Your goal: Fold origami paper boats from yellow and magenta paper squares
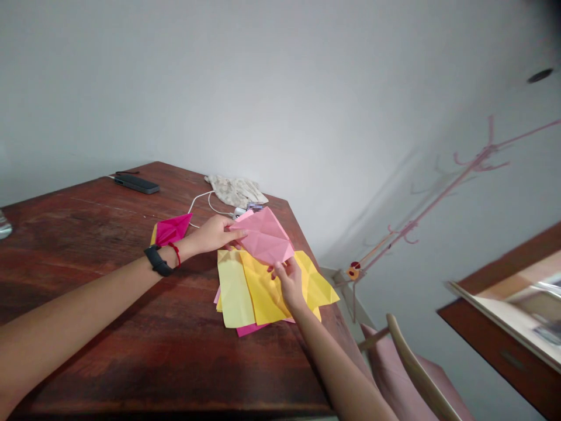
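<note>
A creased sheet of pink paper (pixel 264 235) is held up between my two hands, tilted over a loose pile. My left hand (pixel 219 235) pinches its left edge, thumb on top. At the lower right corner, my right hand (pixel 287 279) grips it with bent fingers. Beneath lie creased yellow paper sheets (pixel 263 298) and a pale yellow sheet (pixel 234 289), with magenta paper (pixel 249 330) poking out at the near edge. Behind my left wrist rests a folded magenta paper piece (pixel 172 229) with a yellow part at its left side.
On the wooden table (pixel 109 327) lie a dark oblong device (pixel 137 184), a crumpled pale cloth (pixel 236 190) and a white cable (pixel 199 199). A glass object (pixel 4 225) stands at the far left. Right of the table are a chair (pixel 407 362) and a pink coat rack (pixel 447 190).
</note>
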A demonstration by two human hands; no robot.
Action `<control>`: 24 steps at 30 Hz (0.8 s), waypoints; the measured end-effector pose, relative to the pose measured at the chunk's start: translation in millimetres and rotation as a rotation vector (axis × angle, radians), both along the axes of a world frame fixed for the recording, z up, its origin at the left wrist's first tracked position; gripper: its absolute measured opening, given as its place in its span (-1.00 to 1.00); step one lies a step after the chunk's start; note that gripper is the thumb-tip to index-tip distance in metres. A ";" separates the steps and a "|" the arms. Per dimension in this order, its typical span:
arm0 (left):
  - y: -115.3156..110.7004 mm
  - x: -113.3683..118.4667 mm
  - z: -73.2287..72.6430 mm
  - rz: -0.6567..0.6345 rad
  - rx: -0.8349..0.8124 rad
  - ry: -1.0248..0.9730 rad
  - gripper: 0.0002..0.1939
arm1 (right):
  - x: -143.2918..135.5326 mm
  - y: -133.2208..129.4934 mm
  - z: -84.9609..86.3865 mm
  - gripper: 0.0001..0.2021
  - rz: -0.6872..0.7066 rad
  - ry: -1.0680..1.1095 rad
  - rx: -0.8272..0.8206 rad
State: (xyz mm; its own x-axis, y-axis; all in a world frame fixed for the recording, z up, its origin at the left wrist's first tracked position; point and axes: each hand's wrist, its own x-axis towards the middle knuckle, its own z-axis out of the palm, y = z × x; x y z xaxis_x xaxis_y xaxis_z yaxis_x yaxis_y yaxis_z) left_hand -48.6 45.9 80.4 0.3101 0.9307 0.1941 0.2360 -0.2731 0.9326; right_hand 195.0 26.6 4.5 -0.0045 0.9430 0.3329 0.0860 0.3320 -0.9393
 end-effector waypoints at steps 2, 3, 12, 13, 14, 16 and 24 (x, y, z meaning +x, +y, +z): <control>1.6 -0.6 -1.9 -0.072 -0.009 -0.041 -0.68 | -2.1 -3.0 -0.7 -0.54 0.007 -0.071 -0.036; 3.4 -1.5 -3.5 -0.101 0.021 -0.030 -0.68 | -2.8 -4.3 -1.2 -0.56 0.017 -0.077 -0.048; 26.9 -12.8 -22.4 -0.161 0.083 0.053 -0.76 | 1.6 -9.8 -2.3 -0.54 0.213 -0.310 0.227; 25.5 -13.1 -21.9 -0.165 0.054 0.042 -0.76 | 1.8 -10.7 -1.4 -0.49 0.227 -0.346 0.248; 23.5 -13.4 -21.0 -0.168 0.034 0.032 -0.75 | 1.9 -11.6 -0.4 -0.47 0.241 -0.371 0.255; 19.0 -13.8 -18.4 -0.167 0.014 0.018 -0.73 | 2.5 -13.1 1.6 -0.45 0.254 -0.393 0.251; 15.1 -18.6 -16.3 -0.172 0.023 0.053 -0.68 | 7.1 -14.1 6.3 -0.46 0.190 -0.340 0.253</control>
State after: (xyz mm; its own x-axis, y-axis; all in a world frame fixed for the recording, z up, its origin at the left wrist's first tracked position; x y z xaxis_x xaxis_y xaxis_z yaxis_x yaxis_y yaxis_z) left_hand -67.3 61.0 64.2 0.4748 0.8584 0.1941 0.2323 -0.3349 0.9132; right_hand 202.1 12.5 10.8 -0.3185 0.8040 0.5022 0.2905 0.5871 -0.7556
